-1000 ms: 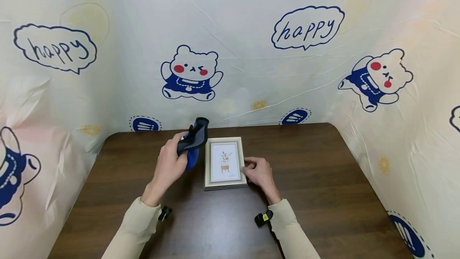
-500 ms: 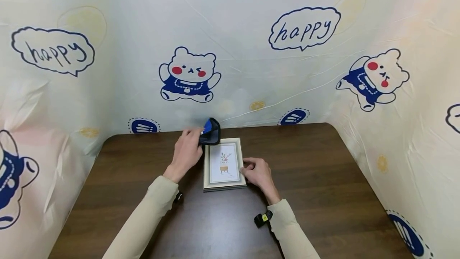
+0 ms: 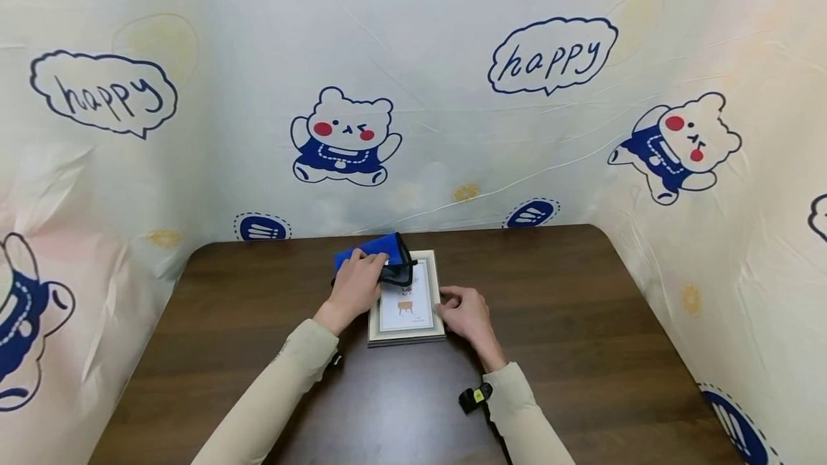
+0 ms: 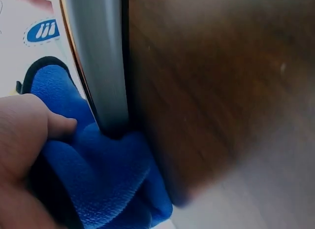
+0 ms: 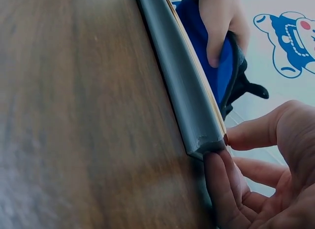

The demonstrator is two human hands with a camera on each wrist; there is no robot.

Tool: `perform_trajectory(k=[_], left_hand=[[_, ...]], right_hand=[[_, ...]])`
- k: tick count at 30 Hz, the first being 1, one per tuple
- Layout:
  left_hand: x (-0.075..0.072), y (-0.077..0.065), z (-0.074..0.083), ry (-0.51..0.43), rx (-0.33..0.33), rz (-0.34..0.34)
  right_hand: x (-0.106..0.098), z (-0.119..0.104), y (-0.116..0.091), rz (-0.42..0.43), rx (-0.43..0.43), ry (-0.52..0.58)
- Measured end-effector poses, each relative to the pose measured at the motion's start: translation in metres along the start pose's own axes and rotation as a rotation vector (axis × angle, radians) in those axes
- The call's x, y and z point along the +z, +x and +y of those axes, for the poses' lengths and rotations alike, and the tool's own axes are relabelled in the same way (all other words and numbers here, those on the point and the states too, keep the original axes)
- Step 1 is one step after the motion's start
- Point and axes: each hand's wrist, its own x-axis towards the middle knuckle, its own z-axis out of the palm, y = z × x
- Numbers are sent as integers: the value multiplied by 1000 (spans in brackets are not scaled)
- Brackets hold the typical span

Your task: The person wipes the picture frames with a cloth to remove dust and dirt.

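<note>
A person's two bare hands work at a dark wooden bench [image 3: 555,336]. In the middle of the bench a pale picture frame [image 3: 408,316], showing a potted plant, lies flat and face up. The left hand [image 3: 357,287] grips a blue cloth [image 3: 377,247] with black edging, which covers the frame's far left corner and spills past its side. The right hand [image 3: 466,313] pinches the frame's right edge between thumb and fingers. Behind the bench hangs a pale curtain [image 3: 439,135] printed with bears and the word "happy".

The step in hand appears to be wiping the frame, with the right hand bracing it and the cloth at the far left corner. The next move probably calls for drawing the cloth along the border with light, even pressure, while the right hand's grip stops the frame sliding.
</note>
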Motion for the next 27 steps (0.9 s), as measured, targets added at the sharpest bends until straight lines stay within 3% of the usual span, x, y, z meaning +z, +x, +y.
perform_trajectory(k=[8, 19, 27], left_hand=[[3, -7, 11, 73, -12, -54], [-8, -18, 20, 37, -12, -104], [-8, -30, 24, 27, -19, -110]], right_hand=[[-2, -2, -2, 14, -24, -20], [-5, -5, -4, 8, -21, -7], [-5, -5, -4, 13, -32, -17]])
